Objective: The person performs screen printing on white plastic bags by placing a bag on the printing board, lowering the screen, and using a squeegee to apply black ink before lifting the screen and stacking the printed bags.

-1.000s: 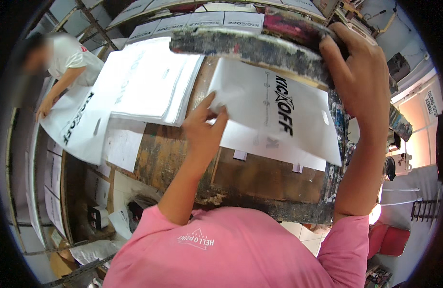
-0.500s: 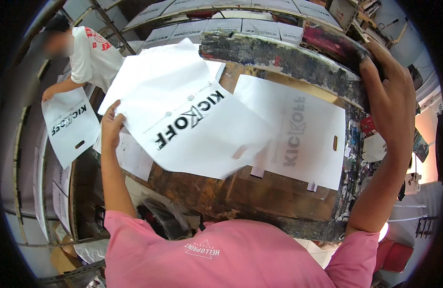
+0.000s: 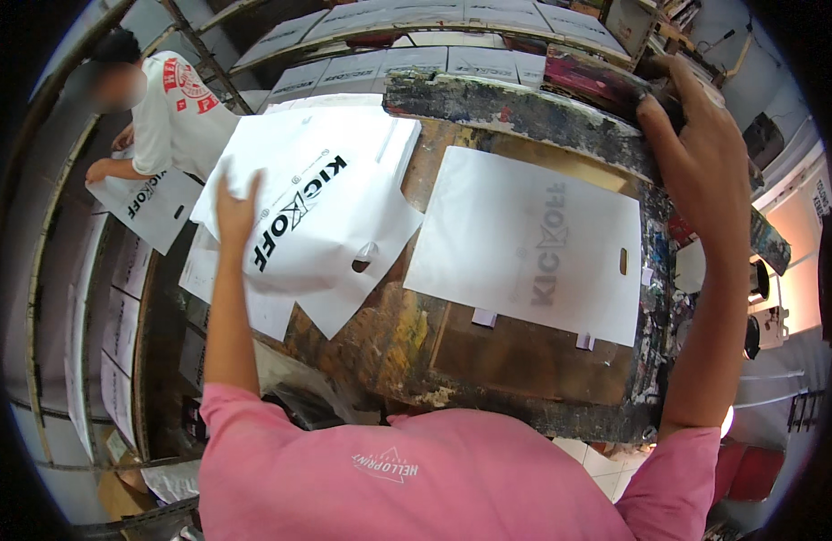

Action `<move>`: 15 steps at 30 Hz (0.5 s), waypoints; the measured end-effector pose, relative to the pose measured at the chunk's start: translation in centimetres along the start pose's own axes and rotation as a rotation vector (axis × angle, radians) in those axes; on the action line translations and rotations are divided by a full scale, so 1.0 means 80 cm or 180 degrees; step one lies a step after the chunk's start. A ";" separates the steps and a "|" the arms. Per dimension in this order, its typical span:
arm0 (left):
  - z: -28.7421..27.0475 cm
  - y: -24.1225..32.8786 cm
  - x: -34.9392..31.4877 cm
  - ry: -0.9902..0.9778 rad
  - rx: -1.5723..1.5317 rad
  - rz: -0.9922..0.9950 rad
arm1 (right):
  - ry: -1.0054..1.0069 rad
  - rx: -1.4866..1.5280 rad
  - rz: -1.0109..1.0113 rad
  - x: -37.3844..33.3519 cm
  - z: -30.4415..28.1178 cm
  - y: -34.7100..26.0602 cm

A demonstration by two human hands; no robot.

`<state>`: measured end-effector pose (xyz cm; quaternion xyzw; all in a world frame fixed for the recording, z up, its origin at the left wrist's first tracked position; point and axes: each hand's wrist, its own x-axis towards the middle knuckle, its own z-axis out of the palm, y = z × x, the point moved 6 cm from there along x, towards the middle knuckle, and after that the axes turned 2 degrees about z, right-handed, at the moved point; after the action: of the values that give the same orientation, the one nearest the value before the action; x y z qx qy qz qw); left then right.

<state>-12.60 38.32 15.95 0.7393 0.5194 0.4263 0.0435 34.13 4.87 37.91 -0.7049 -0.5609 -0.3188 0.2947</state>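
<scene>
My left hand (image 3: 238, 206) is over a white flat bag (image 3: 321, 261) with black print, its fingers apart. The bag lies creased on a stack of white bags (image 3: 399, 149), its cut-out handle hole facing me. On the printing board, a second white bag (image 3: 524, 194) lies flat, print showing faintly through it, its handle slot toward the right. My right hand (image 3: 700, 153) is closed round the end of a dark, pink-stained squeegee (image 3: 596, 83) at the far right. Its fingertips are partly hidden.
A thick ink-caked bar (image 3: 515, 113) crosses behind the board (image 3: 542, 361). Small tabs (image 3: 584, 341) stick up at the flat bag's near edge. Racks (image 3: 380, 43) with white bags stand behind. At far left a person (image 3: 181, 113) handles another printed bag (image 3: 154, 212).
The printed bag has come off the board leftward onto the stack, and my left hand has let go of its edge. My right hand has shifted slightly left. The other person's bag has risen.
</scene>
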 end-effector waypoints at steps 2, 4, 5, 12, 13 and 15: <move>0.036 0.176 -0.089 -0.1577 -0.2209 -0.0488 | -0.0256 -0.0122 0.0182 -0.014 0.000 -0.013; 0.023 0.316 -0.174 -0.2804 -0.4115 0.0059 | -0.0318 -0.0203 0.0081 -0.040 0.000 -0.020; 0.017 0.350 -0.200 -0.2851 -0.4680 -0.0166 | -0.0429 -0.0280 0.0068 -0.065 0.006 -0.022; 0.061 0.302 -0.383 -0.2306 -0.5244 -0.3290 | -0.2172 0.0316 -0.0252 -0.262 0.060 -0.041; 0.074 0.283 -0.400 -0.2347 -0.5008 -0.3483 | -0.2373 0.0531 -0.0019 -0.290 0.077 -0.039; 0.102 0.259 -0.422 -0.2615 -0.4983 -0.3834 | -0.2782 0.0974 0.0443 -0.340 0.105 -0.039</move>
<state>4.79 4.73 1.51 0.2143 0.3264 0.2676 0.8809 27.53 -4.42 11.62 -0.7575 -0.6244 0.1148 0.1521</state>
